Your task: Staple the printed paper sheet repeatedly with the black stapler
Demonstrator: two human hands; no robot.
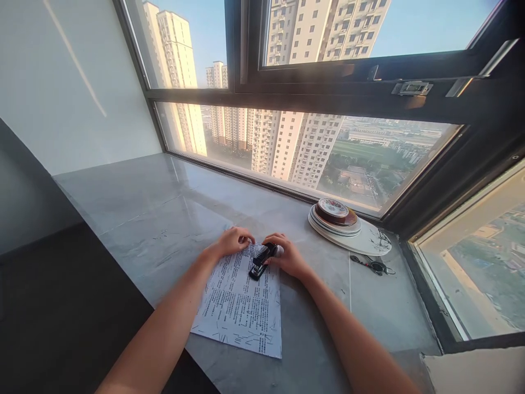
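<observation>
Sheets of printed paper lie on the grey stone sill, with pen marks along the margins. At their top left edge is my left hand, its fingers curled and closed on the paper's edge. My right hand grips a black stapler from the right, thumb on the near side and fingers over its far end. The stapler rests across the upper part of the paper, angled toward the top right corner. Part of it is hidden by my right fingers.
To the right, a stack of plates stands on a white oval board. Keys lie just in front of it. A window frame borders the sill, whose left edge drops to a dark area.
</observation>
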